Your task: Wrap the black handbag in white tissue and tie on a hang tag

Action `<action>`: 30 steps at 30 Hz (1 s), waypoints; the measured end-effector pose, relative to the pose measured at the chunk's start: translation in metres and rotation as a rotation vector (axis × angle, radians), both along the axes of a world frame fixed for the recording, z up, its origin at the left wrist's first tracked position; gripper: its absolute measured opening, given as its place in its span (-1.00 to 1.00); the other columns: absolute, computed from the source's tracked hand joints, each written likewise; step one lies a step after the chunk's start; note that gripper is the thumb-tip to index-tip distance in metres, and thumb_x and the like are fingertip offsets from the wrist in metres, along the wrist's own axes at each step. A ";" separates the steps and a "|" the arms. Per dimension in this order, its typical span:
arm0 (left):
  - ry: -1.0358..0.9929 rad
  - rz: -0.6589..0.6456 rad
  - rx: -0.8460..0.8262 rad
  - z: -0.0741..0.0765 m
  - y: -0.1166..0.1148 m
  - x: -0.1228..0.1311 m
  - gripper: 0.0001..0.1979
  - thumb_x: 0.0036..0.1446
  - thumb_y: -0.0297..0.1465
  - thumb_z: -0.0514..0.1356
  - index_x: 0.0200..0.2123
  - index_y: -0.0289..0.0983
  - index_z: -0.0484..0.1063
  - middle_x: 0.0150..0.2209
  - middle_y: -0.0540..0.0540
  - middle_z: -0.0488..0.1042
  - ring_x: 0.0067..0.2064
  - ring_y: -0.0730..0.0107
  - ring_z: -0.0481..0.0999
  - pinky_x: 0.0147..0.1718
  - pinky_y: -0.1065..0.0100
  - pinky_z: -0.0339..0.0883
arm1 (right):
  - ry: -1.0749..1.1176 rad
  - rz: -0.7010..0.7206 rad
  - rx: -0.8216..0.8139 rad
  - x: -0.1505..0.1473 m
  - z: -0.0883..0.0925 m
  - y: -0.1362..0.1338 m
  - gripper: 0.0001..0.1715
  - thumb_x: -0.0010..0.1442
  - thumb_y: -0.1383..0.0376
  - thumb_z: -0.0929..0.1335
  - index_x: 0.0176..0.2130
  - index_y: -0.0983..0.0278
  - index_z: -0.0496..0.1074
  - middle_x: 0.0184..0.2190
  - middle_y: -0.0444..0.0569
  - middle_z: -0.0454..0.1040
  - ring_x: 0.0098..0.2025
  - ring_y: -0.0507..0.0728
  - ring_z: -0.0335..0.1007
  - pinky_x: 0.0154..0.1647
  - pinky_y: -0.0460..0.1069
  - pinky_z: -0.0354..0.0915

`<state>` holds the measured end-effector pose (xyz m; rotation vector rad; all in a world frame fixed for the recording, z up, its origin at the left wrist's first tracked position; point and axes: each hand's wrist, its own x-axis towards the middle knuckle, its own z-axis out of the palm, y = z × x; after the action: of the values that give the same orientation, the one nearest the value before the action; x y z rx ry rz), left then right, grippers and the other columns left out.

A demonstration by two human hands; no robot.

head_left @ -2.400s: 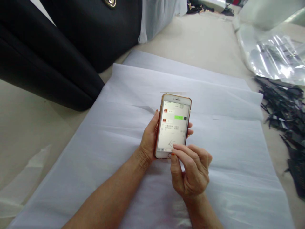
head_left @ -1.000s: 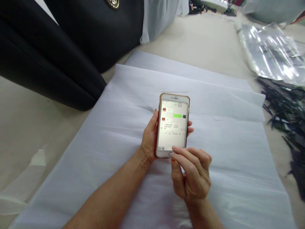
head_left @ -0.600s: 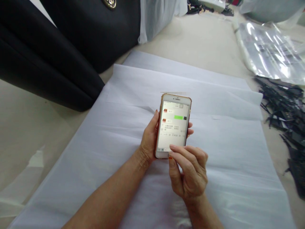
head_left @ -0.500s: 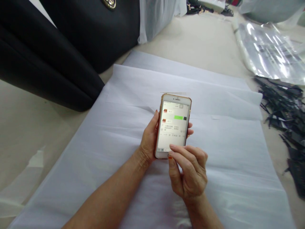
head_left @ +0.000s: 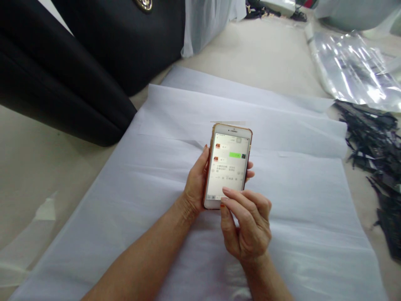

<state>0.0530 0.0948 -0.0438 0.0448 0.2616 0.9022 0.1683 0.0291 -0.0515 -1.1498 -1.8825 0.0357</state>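
A white smartphone [head_left: 230,184] in an orange-brown case lies tilted slightly in my left hand [head_left: 196,182]. The fingers are wrapped round its back, with fingertips showing past its right edge. Its lit screen shows a chat with a green message bubble and lines of text. My right hand [head_left: 249,223] is at the phone's lower end, its fingers bent and the thumb tip close to the index fingertip, with nothing seen in them. Whether a fingertip touches the screen I cannot tell. Beneath both hands spread white sheets [head_left: 150,188].
At upper left stands a black bag [head_left: 140,46] with a gold fitting, its dark strap or panel reaching toward the sheets. Translucent wrap [head_left: 200,27] is beside it. Clear plastic bags [head_left: 354,67] and a heap of black strips [head_left: 372,146] lie along the right of the table [head_left: 266,54].
My right hand has shifted very slightly to the left over the phone's lower end. The phone and my left hand stay nearly where they were.
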 end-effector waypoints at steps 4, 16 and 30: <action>0.005 0.007 -0.001 0.000 0.000 0.000 -0.31 0.23 0.02 -0.19 0.00 -0.43 0.40 -0.11 -0.35 0.51 -0.13 0.14 0.56 -0.10 0.25 0.38 | 0.005 0.004 0.004 0.000 0.000 0.000 -0.86 0.15 0.43 0.33 -0.23 0.30 0.44 -0.21 0.02 0.57 -0.17 0.16 0.35 -0.14 0.12 0.25; 0.007 0.000 -0.033 0.001 0.001 0.000 -0.30 0.22 0.03 -0.18 0.02 -0.44 0.38 -0.11 -0.36 0.51 -0.14 0.12 0.55 -0.11 0.23 0.38 | 0.006 0.005 0.002 0.000 0.000 0.000 -0.84 0.14 0.44 0.32 -0.22 0.29 0.43 -0.21 0.01 0.56 -0.17 0.16 0.35 -0.13 0.11 0.25; 0.010 0.006 -0.026 0.001 0.000 0.001 -0.30 0.22 0.03 -0.19 -0.02 -0.43 0.40 -0.13 -0.35 0.51 -0.14 0.14 0.56 -0.10 0.24 0.37 | 0.024 0.007 0.002 0.000 0.000 0.001 -0.84 0.14 0.44 0.34 -0.22 0.29 0.44 -0.21 0.02 0.57 -0.17 0.16 0.36 -0.14 0.11 0.26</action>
<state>0.0536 0.0952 -0.0428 0.0249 0.2827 0.9049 0.1680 0.0297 -0.0518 -1.1374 -1.8653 0.0512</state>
